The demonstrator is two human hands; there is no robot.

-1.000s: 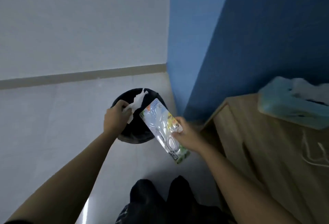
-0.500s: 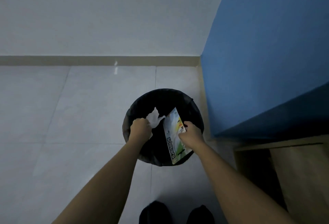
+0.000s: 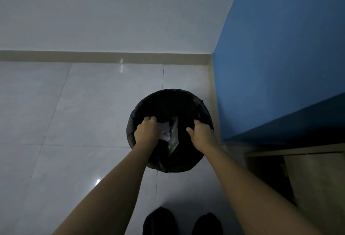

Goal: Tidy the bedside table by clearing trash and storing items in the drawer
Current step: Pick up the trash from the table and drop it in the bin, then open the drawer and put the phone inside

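Note:
A round bin lined with a black bag (image 3: pixel 203 115) stands on the floor by the blue wall. Both of my hands hang over its mouth. My left hand (image 3: pixel 147 132) has its fingers loosely apart. A crumpled white tissue (image 3: pixel 165 134) shows just right of it, down inside the bin. A clear snack packet (image 3: pixel 174 137) with green print stands on edge in the bin between my hands. My right hand (image 3: pixel 202 136) is open with the thumb spread, and nothing is in it.
The wooden bedside table (image 3: pixel 317 175) is at the lower right, with only its corner and side in view. A blue wall (image 3: pixel 280 57) rises to the right of the bin. Pale floor tiles (image 3: pixel 84 113) spread to the left. My dark shoes (image 3: pixel 160 221) are at the bottom.
Both hands moved lower over the bin. My right hand let go of the snack packet, which dropped in. The tissue went from my left hand's grip down into the bin.

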